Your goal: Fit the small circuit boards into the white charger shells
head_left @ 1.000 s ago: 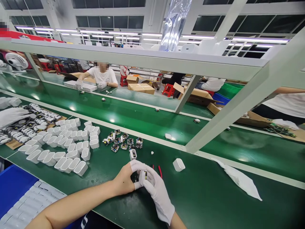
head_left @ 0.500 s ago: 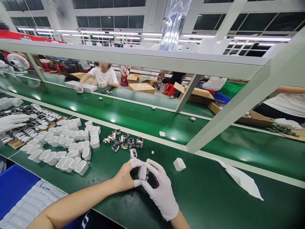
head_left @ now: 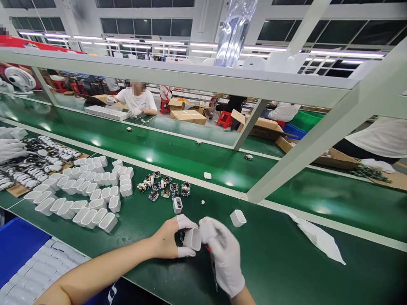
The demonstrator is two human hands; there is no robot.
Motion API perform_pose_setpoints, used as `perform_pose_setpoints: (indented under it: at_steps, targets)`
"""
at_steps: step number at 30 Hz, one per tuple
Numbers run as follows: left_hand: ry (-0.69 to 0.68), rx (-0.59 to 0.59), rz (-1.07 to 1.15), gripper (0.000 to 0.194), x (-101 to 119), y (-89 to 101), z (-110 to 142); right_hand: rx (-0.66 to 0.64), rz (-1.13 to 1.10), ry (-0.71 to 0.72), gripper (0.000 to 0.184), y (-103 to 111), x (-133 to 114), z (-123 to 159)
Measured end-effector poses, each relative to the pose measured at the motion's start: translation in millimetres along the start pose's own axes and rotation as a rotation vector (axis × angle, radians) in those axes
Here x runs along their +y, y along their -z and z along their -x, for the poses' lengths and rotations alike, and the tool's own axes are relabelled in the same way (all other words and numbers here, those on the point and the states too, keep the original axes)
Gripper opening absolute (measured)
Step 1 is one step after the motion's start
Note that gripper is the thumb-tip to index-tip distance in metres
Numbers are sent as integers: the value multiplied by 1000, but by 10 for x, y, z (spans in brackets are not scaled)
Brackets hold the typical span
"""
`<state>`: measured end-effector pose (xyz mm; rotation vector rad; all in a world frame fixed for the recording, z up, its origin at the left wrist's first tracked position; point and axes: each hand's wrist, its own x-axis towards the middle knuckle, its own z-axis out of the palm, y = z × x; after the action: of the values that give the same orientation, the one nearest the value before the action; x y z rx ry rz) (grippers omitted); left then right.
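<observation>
Near the front of the green bench, my left hand (head_left: 173,237), with white finger cots on its thumb and fingertips, is closed around a white plastic housing (head_left: 192,239). A small circuit board (head_left: 182,236) shows in the gap between that palm and the housing. My right hand (head_left: 222,254), in a white glove, is curled just right of the housing, its fingertips close to the rim; whether they touch cannot be told. A dark, slim tool with a bit of red (head_left: 214,271) pokes out below the right palm, mostly hidden. Another housing (head_left: 177,205) with a board inside stands just beyond.
Several empty housings (head_left: 85,186) stand in rows at left, beside loose circuit boards (head_left: 165,186). One housing (head_left: 238,218) and a white cloth (head_left: 314,237) lie right. Beyond runs a green conveyor (head_left: 159,148) under a shelf frame (head_left: 254,127). Another person's gloved hand (head_left: 11,150) is far left.
My right hand has drawn slightly right, its fingers more curled. The housing in my left hand now turns its end toward the right. Pieces on the conveyor have shifted left.
</observation>
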<state>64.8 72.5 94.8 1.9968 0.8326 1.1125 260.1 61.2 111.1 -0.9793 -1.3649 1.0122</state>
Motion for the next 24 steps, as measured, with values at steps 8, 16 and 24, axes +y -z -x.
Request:
perform_pose_setpoints:
  at_steps: [8, 16, 24]
  targets:
    - [123, 138, 120, 47, -114, -2, 14, -36, -107, -16, 51, 62, 6, -30]
    - [80, 81, 23, 48, -40, 10, -25, -146, 228, 260, 41, -47, -13, 12]
    - [34, 99, 31, 44, -19, 10, -36, -180, 417, 383, 47, -64, -54, -22]
